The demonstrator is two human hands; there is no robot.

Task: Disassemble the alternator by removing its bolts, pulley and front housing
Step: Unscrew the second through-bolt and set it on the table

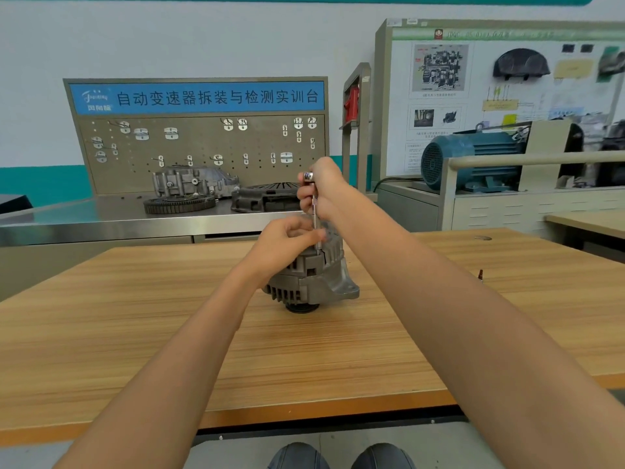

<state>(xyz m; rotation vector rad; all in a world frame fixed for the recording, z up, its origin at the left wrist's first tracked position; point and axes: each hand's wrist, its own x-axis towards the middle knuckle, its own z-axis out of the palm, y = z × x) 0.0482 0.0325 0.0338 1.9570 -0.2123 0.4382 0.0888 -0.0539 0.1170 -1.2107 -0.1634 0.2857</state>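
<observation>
1. Wooden table (135, 333) is carrying the alternator (314, 279), sitting pulley-down before me.
2. My left hand (287, 242) is pinching the driver shaft (317, 228) atop it.
3. My right hand (321, 187) is gripping the driver's handle above.

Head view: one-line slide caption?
Right hand drives a long driver into the alternator while left hand steadies it.

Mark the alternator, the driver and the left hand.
alternator (314, 282): head view, on the grey housing's side, below the hands.
driver (316, 228): head view, on the thin metal shaft between the hands.
left hand (287, 242): head view, on the back of the hand resting on the alternator.
</observation>
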